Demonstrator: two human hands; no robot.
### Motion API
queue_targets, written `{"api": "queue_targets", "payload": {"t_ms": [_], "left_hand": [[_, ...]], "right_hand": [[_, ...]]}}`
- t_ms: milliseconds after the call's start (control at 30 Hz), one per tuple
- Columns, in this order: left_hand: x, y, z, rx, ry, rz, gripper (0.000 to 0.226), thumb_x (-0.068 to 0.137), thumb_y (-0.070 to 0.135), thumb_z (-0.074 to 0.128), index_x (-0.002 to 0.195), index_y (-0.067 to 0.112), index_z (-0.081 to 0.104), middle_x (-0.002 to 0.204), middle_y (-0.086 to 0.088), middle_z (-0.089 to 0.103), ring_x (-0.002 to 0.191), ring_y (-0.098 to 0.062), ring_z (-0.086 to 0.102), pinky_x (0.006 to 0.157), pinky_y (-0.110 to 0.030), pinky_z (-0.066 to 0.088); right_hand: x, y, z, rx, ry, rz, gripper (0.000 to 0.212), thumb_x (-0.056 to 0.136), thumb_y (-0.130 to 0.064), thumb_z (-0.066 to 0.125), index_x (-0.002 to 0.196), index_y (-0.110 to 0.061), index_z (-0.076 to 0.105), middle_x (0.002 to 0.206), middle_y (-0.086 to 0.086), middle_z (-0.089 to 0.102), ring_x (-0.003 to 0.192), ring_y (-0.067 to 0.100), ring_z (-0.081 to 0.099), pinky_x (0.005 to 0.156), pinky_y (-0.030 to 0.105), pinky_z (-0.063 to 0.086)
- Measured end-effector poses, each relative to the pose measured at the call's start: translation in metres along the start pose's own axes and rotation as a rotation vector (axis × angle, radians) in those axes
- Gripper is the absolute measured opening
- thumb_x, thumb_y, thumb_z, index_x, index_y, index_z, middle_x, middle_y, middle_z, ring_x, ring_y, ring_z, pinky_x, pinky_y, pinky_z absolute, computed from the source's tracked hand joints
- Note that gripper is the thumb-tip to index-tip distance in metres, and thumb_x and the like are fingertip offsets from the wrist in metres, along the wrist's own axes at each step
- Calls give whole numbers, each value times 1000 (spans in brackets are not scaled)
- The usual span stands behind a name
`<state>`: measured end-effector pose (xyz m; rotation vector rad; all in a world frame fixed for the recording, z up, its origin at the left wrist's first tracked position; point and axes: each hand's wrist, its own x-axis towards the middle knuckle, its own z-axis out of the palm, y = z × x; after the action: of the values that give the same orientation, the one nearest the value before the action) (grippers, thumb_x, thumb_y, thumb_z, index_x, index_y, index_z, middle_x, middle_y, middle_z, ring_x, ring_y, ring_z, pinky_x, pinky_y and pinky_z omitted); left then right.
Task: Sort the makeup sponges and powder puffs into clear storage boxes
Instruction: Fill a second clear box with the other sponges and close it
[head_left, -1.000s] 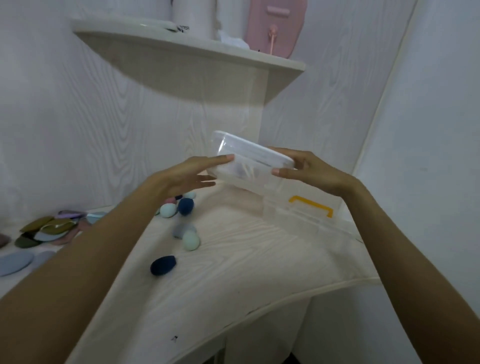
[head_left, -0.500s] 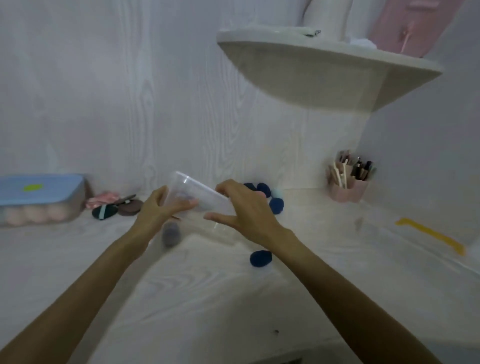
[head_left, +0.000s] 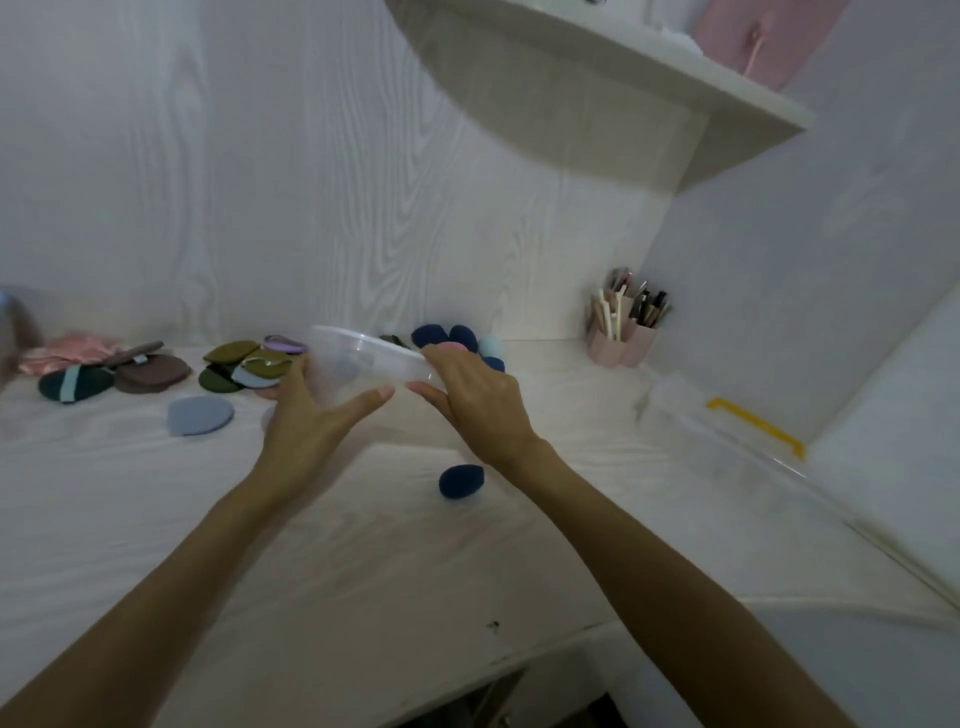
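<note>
1. the box (head_left: 371, 364) is clear plastic with a pale rim, tilted, held just above the table (head_left: 363, 545) near its back edge.
2. the left hand (head_left: 306, 426) grips the box's near left side, thumb stretched along the front wall, fingers curled behind it.
3. the right hand (head_left: 478, 400) clamps the box's right end, thumb low and fingers over the rim.
4. a dark blue sponge (head_left: 461, 481) lies alone on the table, just beside the right wrist.
5. more blue sponges (head_left: 447, 338) and a pale blue one sit behind the box, partly hidden by it and the right hand.
6. flat puffs (head_left: 239, 364) in olive, brown, lilac and grey lie in a heap left of the box; a grey-blue puff (head_left: 200, 415) lies apart, nearer the front.
7. a pink cup (head_left: 621, 345) of brushes stands in the back corner.
8. a second clear box with a yellow handle (head_left: 753, 426) sits at the right, blurred.
9. a shelf (head_left: 597, 93) hangs overhead.
</note>
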<state>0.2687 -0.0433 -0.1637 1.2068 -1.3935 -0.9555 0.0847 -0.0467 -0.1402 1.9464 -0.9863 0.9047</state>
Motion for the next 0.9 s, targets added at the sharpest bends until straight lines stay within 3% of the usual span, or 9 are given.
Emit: {"api": "queue_targets", "payload": {"t_ms": [267,500,700,833,900], "left_hand": [[-1,-8,-3,100,8,43,108,52,78,53,140,19,32,142,-2,40,128,-24,41,107,-48,34],[0,-9,-2,26,-22,38,93,71,62,60,145,17,26,148,-4,34,134,-24,34,108,-43,27],[-2,-6,-4,63,-55,-8,110,57,79,51,146,21,25,150,-2,33,137,-23,32,115,-49,21],[-5,-3,-4,138,-64,35,107,56,80,46,144,21,30,146,0,36,133,-20,34,108,-34,21],[-8,-2,-4,207,-71,102,100,57,79,47,139,23,34,141,2,39,129,-18,38,101,-30,23]], "right_hand": [[9,2,2,-52,-16,-170,36,100,-36,32,116,-8,48,88,5,70,65,14,66,46,26,51],[15,7,-2,-65,-88,-238,37,101,-35,29,119,-6,45,84,5,69,64,16,65,40,28,47],[17,10,-3,-94,-122,-297,39,103,-31,25,120,-2,44,87,7,69,65,15,64,42,27,49],[20,18,-7,-71,-198,-329,38,104,-27,17,119,-2,42,78,7,68,55,16,62,38,27,46],[27,26,-11,-60,-214,-267,43,104,-28,16,113,-5,51,71,3,66,49,15,59,35,23,41]]}}
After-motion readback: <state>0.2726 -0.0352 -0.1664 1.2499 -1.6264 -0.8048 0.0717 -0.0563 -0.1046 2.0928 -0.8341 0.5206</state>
